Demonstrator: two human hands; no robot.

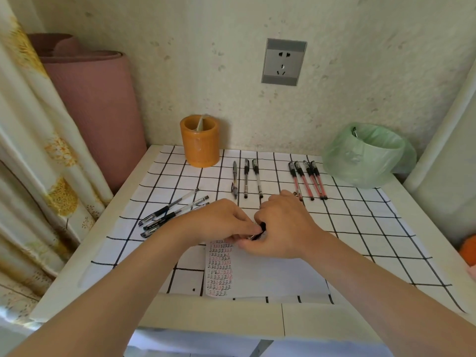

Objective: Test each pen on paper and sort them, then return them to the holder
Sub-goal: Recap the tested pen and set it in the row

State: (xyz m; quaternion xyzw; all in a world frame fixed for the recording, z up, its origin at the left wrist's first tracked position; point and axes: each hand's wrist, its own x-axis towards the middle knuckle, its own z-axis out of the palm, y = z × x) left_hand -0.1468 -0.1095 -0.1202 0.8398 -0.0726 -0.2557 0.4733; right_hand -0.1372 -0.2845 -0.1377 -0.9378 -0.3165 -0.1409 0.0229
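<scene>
My left hand and my right hand meet over the top of the white test paper, both gripping one black pen, of which only a short black part shows between the fingers. The paper carries rows of black and red marks down its left side. Three black pens lie in a row behind my hands. Several red pens lie in a row to the right. Three more black pens lie slanted at the left. The orange pen holder stands at the back.
A black-grid white cloth covers the small table. A bin with a green bag sits at the back right corner. A pink rolled mat and a curtain stand at the left. A wall socket is above.
</scene>
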